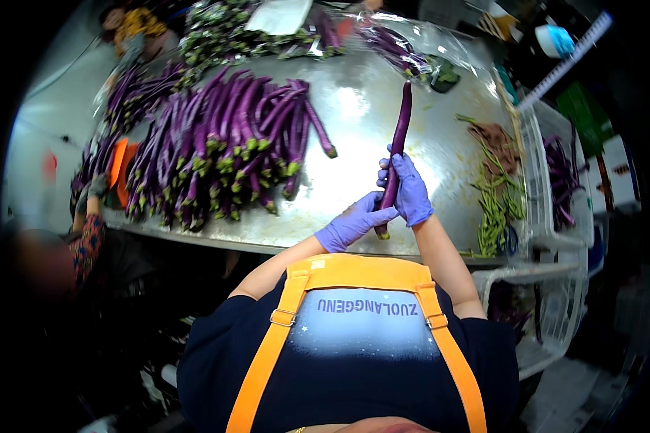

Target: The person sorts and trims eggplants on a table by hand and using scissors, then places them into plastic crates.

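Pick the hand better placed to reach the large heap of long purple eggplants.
Probably the left. The purple-gloved left hand is nearer that large heap of long purple eggplants; the purple-gloved right hand sits farther right, gripping the single long, dark-purple eggplant higher up.

One long, slender eggplant (399, 137) is held over the tabletop (347, 162), with its skin seen as dark purple and glossy. The body is gently curved. The yellowish-green stem end is pointed toward the near edge; the narrow, rounded tip is directed away and slightly right. The lower half is partly hidden where it is gripped.
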`<state>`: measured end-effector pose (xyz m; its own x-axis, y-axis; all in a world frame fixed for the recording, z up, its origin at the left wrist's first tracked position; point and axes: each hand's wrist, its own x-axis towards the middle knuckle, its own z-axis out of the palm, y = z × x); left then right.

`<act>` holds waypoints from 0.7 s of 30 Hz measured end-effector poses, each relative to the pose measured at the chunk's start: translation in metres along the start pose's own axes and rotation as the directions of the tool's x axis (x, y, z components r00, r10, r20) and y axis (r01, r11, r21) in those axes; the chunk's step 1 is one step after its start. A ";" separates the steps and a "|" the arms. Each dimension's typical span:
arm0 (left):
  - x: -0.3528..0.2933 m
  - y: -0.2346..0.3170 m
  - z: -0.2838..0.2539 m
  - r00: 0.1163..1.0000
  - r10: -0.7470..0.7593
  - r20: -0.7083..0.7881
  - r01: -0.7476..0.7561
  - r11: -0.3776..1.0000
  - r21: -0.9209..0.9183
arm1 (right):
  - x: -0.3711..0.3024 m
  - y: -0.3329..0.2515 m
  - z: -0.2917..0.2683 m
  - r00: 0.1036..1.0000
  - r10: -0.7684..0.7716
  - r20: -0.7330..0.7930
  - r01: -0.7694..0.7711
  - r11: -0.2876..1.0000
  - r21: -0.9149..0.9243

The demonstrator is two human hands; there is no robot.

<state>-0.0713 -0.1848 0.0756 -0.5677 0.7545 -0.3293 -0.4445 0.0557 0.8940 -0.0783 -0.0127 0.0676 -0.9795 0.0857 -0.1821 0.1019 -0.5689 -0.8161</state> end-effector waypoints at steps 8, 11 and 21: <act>-0.082 0.049 -0.080 0.597 0.497 -0.630 -0.436 0.860 0.265 | -0.012 0.002 0.018 0.997 0.071 0.020 -0.047 0.826 -0.562; -0.121 0.088 -0.139 0.255 0.675 -0.692 -0.371 0.730 0.575 | -0.020 0.009 -0.011 0.989 0.130 -0.069 -0.146 0.798 -0.585; -0.101 0.149 -0.166 0.206 0.820 -0.535 -0.266 0.573 0.775 | -0.074 0.002 -0.039 0.992 0.050 -0.116 -0.117 0.712 -0.693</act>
<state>-0.1950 -0.3615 0.1920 -0.8517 -0.1484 0.5025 0.4338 0.3383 0.8351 0.0008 0.0117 0.0581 -0.9463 0.1517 -0.2854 0.3076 0.1517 -0.9393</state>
